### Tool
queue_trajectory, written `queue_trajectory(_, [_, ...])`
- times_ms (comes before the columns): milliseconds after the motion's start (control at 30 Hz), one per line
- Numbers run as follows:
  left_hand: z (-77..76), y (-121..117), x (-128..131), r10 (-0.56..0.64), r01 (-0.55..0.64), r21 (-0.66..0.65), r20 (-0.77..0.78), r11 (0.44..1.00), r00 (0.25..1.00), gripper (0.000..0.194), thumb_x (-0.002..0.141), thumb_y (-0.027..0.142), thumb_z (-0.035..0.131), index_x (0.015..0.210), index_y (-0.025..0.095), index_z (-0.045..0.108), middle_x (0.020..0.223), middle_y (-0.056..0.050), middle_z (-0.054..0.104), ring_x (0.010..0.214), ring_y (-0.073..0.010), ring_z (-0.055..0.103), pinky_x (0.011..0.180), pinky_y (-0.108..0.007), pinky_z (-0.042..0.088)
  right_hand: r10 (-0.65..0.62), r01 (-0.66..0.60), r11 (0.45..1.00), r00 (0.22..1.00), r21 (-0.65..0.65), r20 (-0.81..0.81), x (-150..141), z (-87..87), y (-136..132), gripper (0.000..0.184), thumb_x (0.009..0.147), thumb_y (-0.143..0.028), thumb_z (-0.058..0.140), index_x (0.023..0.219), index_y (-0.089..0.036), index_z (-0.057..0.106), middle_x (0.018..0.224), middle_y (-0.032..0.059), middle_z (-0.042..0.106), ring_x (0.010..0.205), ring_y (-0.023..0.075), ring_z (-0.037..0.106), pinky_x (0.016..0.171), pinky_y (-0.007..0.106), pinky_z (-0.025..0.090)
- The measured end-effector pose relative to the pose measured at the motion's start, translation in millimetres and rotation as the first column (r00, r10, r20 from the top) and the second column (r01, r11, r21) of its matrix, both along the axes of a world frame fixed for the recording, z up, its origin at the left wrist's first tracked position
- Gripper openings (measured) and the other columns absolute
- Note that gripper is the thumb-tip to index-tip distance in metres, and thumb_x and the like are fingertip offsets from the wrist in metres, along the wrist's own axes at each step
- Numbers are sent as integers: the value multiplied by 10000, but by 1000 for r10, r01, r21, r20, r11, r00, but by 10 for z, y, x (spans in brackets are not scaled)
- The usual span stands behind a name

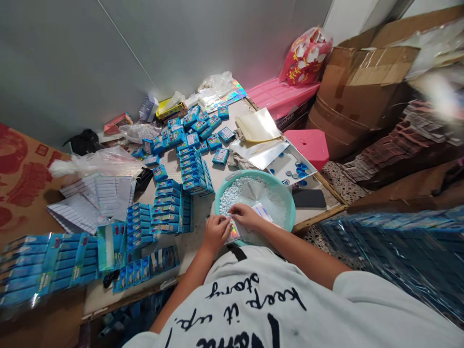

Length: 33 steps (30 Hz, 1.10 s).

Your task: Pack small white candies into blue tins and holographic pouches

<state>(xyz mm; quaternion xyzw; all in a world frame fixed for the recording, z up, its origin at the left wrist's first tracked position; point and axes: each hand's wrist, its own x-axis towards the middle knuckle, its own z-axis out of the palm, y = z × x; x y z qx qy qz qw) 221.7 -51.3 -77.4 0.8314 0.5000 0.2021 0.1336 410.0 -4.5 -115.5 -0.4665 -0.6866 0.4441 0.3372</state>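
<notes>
My left hand (216,231) is closed at the near-left rim of a teal basin (292,205), its fingertips pinching the edge of a shiny rainbow-foil sheet (234,232). Reaching in from the right, my right hand (245,215) has its fingers pinched together close to the left fingertips; whatever lies between them is too small to make out. Small white pellets (232,192) fill the left side of the basin. Clear plastic film or bags (277,205) cover its right side. Another foil piece (263,211) lies just beyond my right wrist.
Small blue boxes (199,126) lie heaped at the back, with stacked blue boxes (166,208) left of the basin. A white tray (304,162) holds round blue and silver pieces. A dark phone-like slab (309,198) lies right. Cardboard boxes (357,92) and a pink stool (308,145) stand beyond.
</notes>
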Motion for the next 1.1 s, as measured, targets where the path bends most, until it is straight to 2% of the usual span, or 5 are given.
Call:
queue_trajectory(267, [11,60,46,115,-111,-66,50,992,992,231,860,309,672,1065,204,676,1035,-88,655,1003,-257,588,876,-405,491,95,-101,994,983,31,155,34,162,3,193,805,-89,613,915,-182,742,894,41,700,826,168,616,781,281,427])
queue_trajectory(400, [205,81,69,73,-66,-134,47,989,996,93,851,301,692,869,210,689,862,-46,666,856,-219,628,745,-339,502,166,-184,982,956,52,242,116,417,-89,100,820,-168,666,863,-198,752,839,42,675,782,177,590,740,288,374])
queue_trajectory(833, [1980,-193,217,-113,127,-68,184,990,976,146,934,344,599,987,279,718,889,-31,710,803,-178,645,696,-300,520,94,-94,994,996,53,4,408,2169,-662,199,965,-229,519,793,-216,618,785,4,568,741,151,533,647,280,358])
queue_trajectory(967, [2355,-325,276,-87,137,-282,181,949,980,152,941,341,580,862,297,702,800,9,681,721,-150,641,612,-258,513,104,-105,994,991,-8,-83,418,2391,-835,248,978,-270,492,744,-224,557,746,-2,549,718,157,519,642,292,363])
queue_trajectory(1100, [2484,-474,300,-144,159,-331,69,930,987,239,963,346,515,780,284,656,723,1,635,663,-162,617,543,-275,480,140,-171,971,974,-170,-180,397,2416,-994,295,957,-308,500,674,-225,479,685,-12,510,672,156,487,604,283,355])
